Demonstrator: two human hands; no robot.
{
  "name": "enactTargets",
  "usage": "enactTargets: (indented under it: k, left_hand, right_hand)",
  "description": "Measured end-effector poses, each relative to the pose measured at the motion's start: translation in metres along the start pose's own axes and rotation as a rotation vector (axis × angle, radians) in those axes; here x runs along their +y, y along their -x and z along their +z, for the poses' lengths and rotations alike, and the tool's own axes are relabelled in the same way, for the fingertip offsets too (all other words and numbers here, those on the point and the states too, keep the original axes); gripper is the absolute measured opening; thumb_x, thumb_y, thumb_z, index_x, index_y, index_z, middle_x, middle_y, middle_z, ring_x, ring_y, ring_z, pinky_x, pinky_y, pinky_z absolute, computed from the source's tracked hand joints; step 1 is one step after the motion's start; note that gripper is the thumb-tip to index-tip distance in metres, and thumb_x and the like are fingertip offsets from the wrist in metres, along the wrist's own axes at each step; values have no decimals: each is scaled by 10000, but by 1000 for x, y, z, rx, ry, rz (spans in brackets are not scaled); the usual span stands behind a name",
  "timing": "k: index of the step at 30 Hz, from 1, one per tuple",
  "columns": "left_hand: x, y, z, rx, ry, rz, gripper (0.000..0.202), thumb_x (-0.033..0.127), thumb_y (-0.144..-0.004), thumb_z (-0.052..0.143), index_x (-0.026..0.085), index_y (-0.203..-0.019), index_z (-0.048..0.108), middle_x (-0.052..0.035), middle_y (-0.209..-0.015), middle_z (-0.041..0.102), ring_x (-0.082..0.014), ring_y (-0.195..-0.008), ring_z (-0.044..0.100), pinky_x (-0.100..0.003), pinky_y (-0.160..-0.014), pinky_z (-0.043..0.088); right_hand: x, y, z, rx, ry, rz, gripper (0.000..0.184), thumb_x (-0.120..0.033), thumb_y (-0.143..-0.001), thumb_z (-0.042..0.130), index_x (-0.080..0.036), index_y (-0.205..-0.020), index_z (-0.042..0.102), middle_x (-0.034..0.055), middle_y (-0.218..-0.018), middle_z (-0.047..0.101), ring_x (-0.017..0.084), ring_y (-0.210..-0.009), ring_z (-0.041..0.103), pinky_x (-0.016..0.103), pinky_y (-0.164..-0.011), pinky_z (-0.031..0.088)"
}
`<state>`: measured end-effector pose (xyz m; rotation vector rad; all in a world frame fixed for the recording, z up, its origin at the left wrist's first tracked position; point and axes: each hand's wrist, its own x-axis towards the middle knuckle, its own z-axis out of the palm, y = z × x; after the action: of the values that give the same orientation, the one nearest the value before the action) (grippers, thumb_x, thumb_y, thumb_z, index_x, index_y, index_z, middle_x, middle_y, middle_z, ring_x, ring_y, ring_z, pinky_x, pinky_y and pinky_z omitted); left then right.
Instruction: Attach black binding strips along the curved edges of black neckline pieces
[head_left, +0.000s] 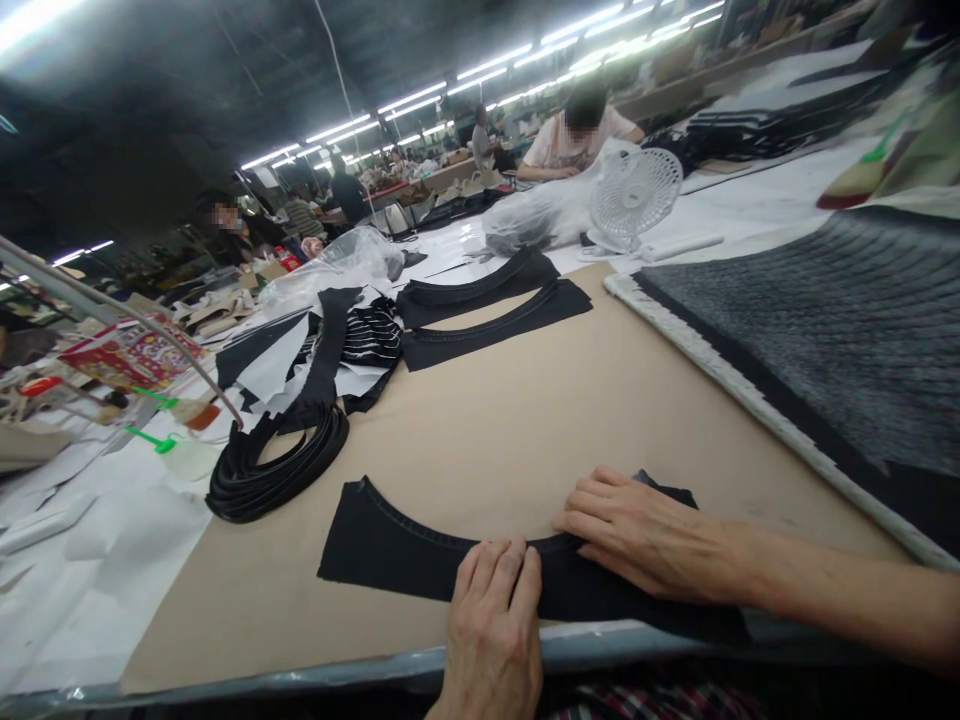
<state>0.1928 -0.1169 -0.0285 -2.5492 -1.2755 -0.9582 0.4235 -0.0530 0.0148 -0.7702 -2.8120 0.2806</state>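
Observation:
A black fabric piece (397,555) with a concave, notched upper edge lies along the front of the tan work board (450,430). My left hand (495,610) rests at the middle of that curve, its bent fingers pressed together on the edge and its thumb out of sight. To its right, my right hand (637,530) curls its closed fingers over the same edge, covering part of the piece. Two similar curved black pieces (495,325) lie farther back, one in front of the other.
A coil of black strips (277,470) sits on the left, before a pile of black and white scraps (337,350). Green-tipped bottles (180,455) stand beyond it. Dark grey textured fabric (825,320) covers the right. At the back are a white fan (636,195) and a co-worker (577,135).

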Motion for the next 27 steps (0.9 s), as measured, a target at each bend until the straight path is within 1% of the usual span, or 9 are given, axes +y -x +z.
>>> enactTargets:
  k: [2,5,10,12,14,17,21,23,27]
  left_hand:
    - [1,-5,-3,-36,41,-38,374,43,-874,368,145,-1160,586,-71,-1085,665,-207,-1046,570,-383,-955,438]
    - [4,-16,-6,-83,20,-107,390,55,-873,420,147,-1237,528,-89,-1098,640,-214,-1036,569,-390,-913,474]
    - [14,-22,3,-143,80,-181,357,60,-886,415,177,-1194,555,-89,-1046,620,-211,-937,576,-374,-796,508]
    - [15,-15,10,-156,97,-168,361,57,-895,391,169,-1191,564,-89,-1017,624,-211,-915,572,-370,-782,504]
    - [15,-7,14,-137,88,-118,392,56,-900,370,149,-1237,549,-104,-1046,624,-224,-960,565,-383,-821,494]
    - [13,-3,13,-98,88,-44,417,62,-906,360,120,-1289,517,-123,-1088,619,-234,-1024,555,-397,-886,477]
    - [14,-21,4,-125,166,-184,306,83,-899,431,202,-1123,603,-66,-964,620,-188,-879,577,-335,-761,494]
    - [16,-32,3,-141,189,-239,300,74,-862,488,227,-1088,612,-49,-957,614,-188,-869,575,-340,-756,493]
    - [20,-40,8,-211,188,-219,347,36,-835,475,226,-1086,620,-37,-913,611,-184,-829,562,-339,-739,487]
  right_hand:
    - [1,-1,-5,-9,-43,53,93,-151,-876,530,-187,-960,549,33,-916,597,201,-815,518,363,-755,310]
    - [2,-4,-12,-43,-85,87,77,-180,-855,583,-189,-927,558,33,-919,601,202,-830,528,360,-759,307]
    - [2,-4,-14,-80,-84,78,60,-183,-880,558,-189,-938,572,35,-909,600,206,-848,530,364,-770,300]
    - [2,-1,-11,-71,-70,58,71,-165,-890,529,-188,-943,571,36,-911,598,201,-848,525,364,-769,295]
    - [2,2,-9,-56,-42,31,86,-149,-899,498,-186,-934,567,38,-911,595,196,-834,519,364,-760,291]
    - [4,4,-8,-32,-36,11,102,-138,-898,480,-187,-928,565,38,-904,594,192,-823,517,366,-754,292]
    - [6,3,-14,-24,-140,85,126,-165,-872,559,-185,-996,573,40,-940,613,199,-869,535,364,-778,311]
    - [6,1,-17,-34,-181,116,135,-175,-869,583,-187,-1003,582,40,-952,619,201,-879,543,364,-788,321]
    - [5,1,-17,-48,-193,122,124,-160,-864,591,-196,-982,608,32,-927,616,200,-883,544,362,-796,324]
